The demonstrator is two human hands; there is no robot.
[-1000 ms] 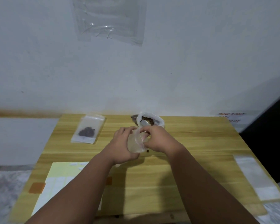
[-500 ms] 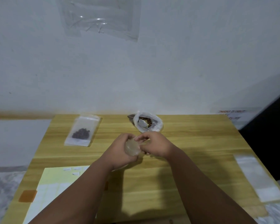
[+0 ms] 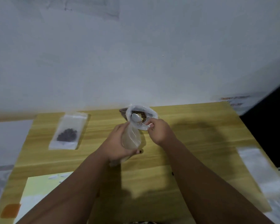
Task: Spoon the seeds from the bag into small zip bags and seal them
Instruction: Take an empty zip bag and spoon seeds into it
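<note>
Since half a second ago, the right hand [image 3: 160,131] has left the mouth of the small zip bag [image 3: 131,139] and gone up to the spoon [image 3: 135,117]. Its fingers are curled and its fingertips pinch the end of the spoon's handle. The spoon's bowl lies inside the open seed bag [image 3: 149,111] at the far edge of the table [image 3: 192,143], resting among the brown seeds [image 3: 143,118].

The left hand [image 3: 116,143] now holds the small zip bag alone, fingers and thumb wrapped round its sides. The bag stands roughly upright just in front of the seed bag, with its mouth up near the spoon. It looks empty.

A filled zip bag [image 3: 68,131] with dark seeds lies flat on the table, well to the left. A pale paper sheet [image 3: 39,188] lies at the near left, and clear empty bags [image 3: 262,172] lie at the right edge.
</note>
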